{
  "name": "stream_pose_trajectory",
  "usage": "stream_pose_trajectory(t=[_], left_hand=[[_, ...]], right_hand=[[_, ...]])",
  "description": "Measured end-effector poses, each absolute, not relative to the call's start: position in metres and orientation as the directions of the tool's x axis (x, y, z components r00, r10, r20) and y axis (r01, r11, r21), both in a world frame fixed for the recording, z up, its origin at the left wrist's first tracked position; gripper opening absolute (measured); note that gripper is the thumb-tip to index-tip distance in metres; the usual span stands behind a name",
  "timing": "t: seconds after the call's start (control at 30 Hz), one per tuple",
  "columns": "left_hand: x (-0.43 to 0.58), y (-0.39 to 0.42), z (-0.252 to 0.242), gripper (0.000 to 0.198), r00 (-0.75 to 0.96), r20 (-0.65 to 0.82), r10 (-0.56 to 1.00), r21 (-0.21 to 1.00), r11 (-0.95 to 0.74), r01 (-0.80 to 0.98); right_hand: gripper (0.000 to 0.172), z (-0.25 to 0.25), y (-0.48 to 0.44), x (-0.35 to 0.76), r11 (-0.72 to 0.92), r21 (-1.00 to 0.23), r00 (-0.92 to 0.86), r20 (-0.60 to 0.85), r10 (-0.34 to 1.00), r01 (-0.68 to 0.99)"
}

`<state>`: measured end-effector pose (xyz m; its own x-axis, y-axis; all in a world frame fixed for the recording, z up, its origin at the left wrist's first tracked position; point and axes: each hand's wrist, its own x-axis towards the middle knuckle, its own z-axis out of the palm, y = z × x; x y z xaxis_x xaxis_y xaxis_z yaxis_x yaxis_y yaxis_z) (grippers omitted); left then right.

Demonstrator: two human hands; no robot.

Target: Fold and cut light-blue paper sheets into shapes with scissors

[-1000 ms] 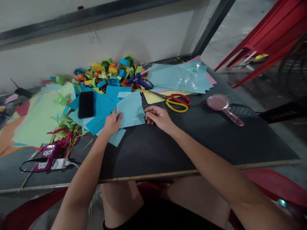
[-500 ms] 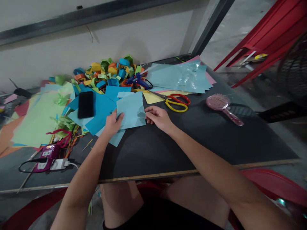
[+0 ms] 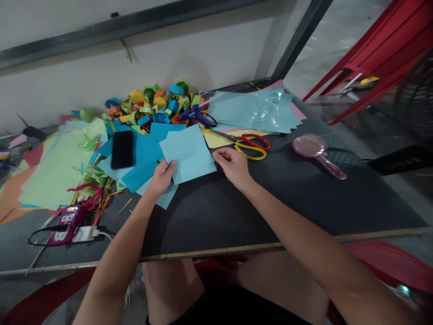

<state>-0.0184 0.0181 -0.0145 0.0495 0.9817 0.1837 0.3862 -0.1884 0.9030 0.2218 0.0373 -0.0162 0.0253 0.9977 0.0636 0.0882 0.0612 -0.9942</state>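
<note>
My left hand [image 3: 163, 177] pinches the left edge of a light blue paper sheet [image 3: 187, 153], thumb on top and fingers beneath. The sheet is tilted over the black tabletop, and a second layer seems to show along its right side. Close to that right edge, my right hand [image 3: 234, 168] has thumb and forefinger pressed together; whether paper is between them I cannot make out. Under and left of the held sheet lie darker blue sheets [image 3: 140, 176]. Scissors [image 3: 252, 146] with one red and one yellow handle rest beyond my right hand.
A phone [image 3: 122, 150] lies on blue paper at left. Behind are a heap of folded paper pieces [image 3: 158, 101], a blue glue gun [image 3: 198, 116] and wrapped light blue sheets [image 3: 250, 110]. A pink hairbrush [image 3: 316, 151] sits right; a purple power strip [image 3: 69, 221] is front left.
The held sheet has turned slightly and its right side now reaches farther right. My right hand has shifted right, its fingertips drawn together at the paper's edge. My left hand keeps its hold.
</note>
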Motion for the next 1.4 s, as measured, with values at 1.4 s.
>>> stream_pose_trajectory(t=[1.4], left_hand=[[-0.072, 0.043, 0.022, 0.013, -0.883, -0.087, 0.462, 0.970, -0.162, -0.181]], right_hand=[[0.045, -0.011, 0.036, 0.222, 0.064, -0.994, -0.283, 0.087, 0.955, -0.090]])
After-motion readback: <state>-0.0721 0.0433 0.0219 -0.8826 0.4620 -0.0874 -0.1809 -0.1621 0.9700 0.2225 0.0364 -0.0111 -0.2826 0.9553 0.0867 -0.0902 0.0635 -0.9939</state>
